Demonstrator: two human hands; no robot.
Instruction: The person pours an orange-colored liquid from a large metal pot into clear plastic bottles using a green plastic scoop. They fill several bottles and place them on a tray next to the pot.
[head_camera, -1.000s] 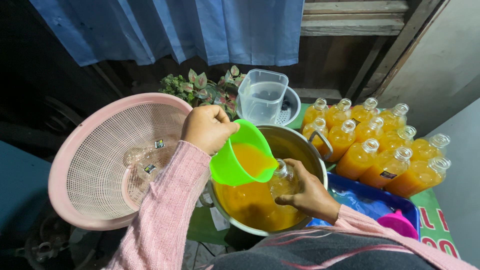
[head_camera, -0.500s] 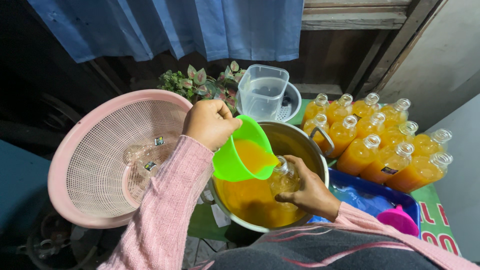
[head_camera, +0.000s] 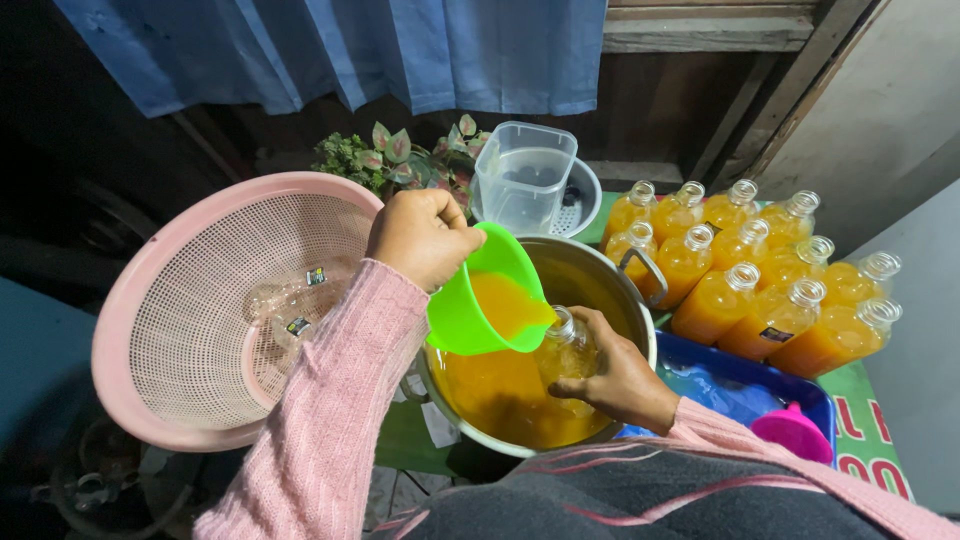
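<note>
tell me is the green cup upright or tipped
Tipped: the left hand tilts the green cup, its orange liquid at the lip over the bottle.

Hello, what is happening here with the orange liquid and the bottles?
A person in a pink sweater is filling a bottle. The left hand tilts a green cup of orange liquid over the mouth of a clear bottle, which the right hand holds above a metal pot of the same liquid. Filled bottles without caps stand to the right. Empty bottles lie in a pink basket on the left.

Head camera looks steeply down (close) at pot (head_camera: 600, 285).
</note>
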